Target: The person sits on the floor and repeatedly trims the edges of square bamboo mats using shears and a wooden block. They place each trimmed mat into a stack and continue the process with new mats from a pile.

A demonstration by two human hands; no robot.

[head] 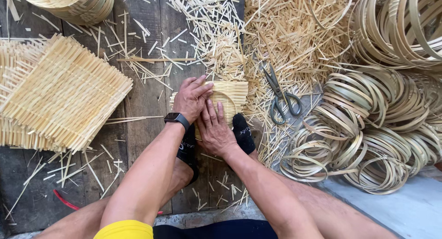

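Both hands press flat on a small woven bamboo mat that lies on the dark plank floor, pinned at its near edge between two feet in black socks. The left hand, with a black watch at the wrist, lies palm down over the mat's left part, fingers spread and pointing away to the right; it grips nothing. The right hand sits just below and beside it, touching it, fingers stretched forward onto the mat, also open and flat. A thin bamboo hoop shows on the mat just beyond the right fingertips.

Just right of the hands lie scissors on a litter of cut bamboo slivers, which spreads well beyond and above the hands. Farther right sits a heap of bamboo hoops. Well left of the left hand is a stack of larger woven mats, and beyond that, at the far left, a round basket. A red handle lies on the floor near the left elbow.
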